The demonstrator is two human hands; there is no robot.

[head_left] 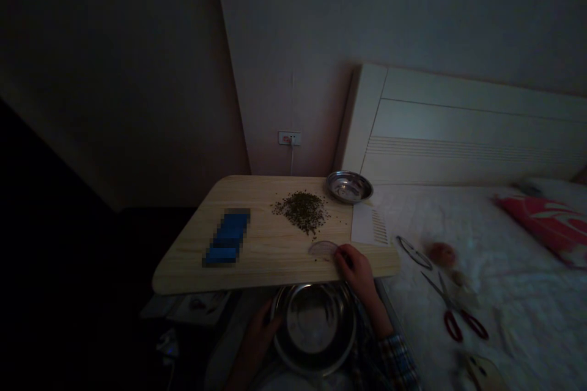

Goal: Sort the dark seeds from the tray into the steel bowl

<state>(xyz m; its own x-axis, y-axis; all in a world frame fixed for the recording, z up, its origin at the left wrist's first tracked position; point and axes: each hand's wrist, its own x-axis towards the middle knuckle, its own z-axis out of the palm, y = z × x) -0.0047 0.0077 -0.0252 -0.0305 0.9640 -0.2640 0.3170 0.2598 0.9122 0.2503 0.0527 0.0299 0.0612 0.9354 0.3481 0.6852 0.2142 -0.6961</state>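
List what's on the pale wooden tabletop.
Scattered dark green bits, pixelated blue rectangle, shiny round metal bowl, white striped sheet and clear curved plastic piece, one end covered by the right hand.

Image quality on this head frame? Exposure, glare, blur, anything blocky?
Head view: underexposed, far left nearly black; left hand sits in shadow, right hand reads brighter; pale reflections in the lower metal bowl; reddish item on the bed looks smeared; blue patch on the table pixelated, detail unreadable.
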